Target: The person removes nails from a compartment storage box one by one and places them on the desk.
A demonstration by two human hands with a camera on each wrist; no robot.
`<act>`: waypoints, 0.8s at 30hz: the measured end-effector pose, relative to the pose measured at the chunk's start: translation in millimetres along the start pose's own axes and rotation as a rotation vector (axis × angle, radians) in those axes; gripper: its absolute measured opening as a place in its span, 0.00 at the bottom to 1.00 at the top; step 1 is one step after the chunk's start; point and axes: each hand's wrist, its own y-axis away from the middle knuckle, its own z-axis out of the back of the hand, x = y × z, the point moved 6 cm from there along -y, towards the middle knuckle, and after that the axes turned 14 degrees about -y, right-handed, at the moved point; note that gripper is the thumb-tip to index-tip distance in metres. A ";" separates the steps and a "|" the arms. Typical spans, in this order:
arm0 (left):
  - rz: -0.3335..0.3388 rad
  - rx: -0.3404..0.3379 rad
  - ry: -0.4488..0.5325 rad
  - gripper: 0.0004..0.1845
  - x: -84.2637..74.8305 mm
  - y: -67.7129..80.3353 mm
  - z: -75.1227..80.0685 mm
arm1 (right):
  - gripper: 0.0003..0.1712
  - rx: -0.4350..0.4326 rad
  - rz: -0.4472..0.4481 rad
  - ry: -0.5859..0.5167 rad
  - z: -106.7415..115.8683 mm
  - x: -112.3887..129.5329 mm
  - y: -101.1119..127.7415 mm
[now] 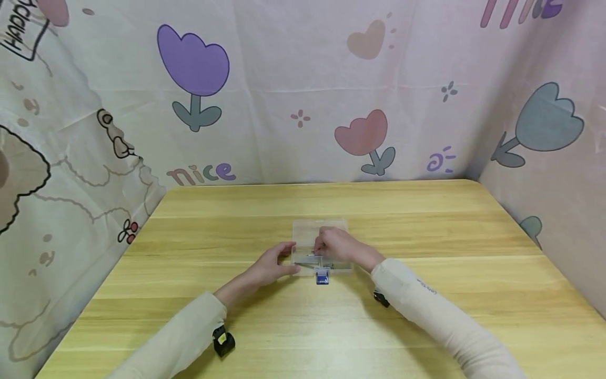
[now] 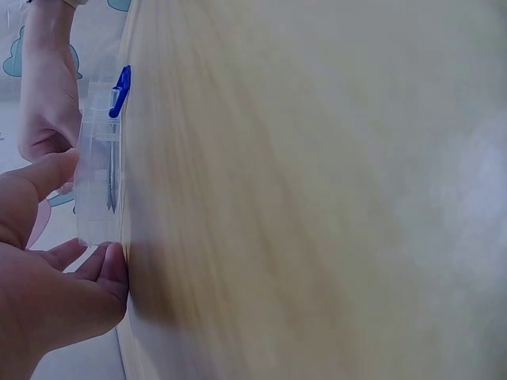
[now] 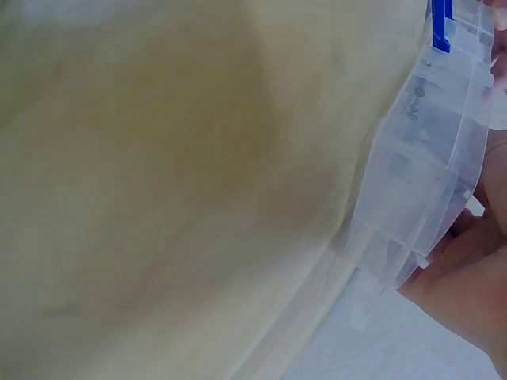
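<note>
A clear plastic compartment box [image 1: 344, 267] lies on the table with its lid [image 1: 305, 230] raised at the back and a blue latch [image 1: 322, 277] at the front. My left hand [image 1: 270, 266] holds the box's left side, thumb near the front corner and fingers toward the back. Thin pointed metal pieces [image 2: 112, 186] lie inside along the front. Small dark metal pieces [image 3: 417, 101] show through the wall in the right wrist view. My right hand [image 1: 338, 243] reaches down into the back of the box with curled fingers; I cannot tell whether they pinch anything, as the fingertips are partly hidden.
The wood-grain table [image 1: 236, 210] surrounds the box. A patterned cloth [image 1: 265, 105] hangs behind and on both sides. Each wrist wears a small black camera, such as the left one [image 1: 222, 341].
</note>
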 end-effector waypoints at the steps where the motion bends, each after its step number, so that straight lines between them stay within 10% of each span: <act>1: 0.000 0.003 0.001 0.36 0.0 0.1 -0.3 | 0.03 0.002 0.000 -0.003 -0.1 -0.1 0.1; 24: -0.014 -0.006 -0.006 0.37 0.3 -0.5 -1.0 | 0.04 0.030 -0.001 -0.167 11.2 4.0 1.3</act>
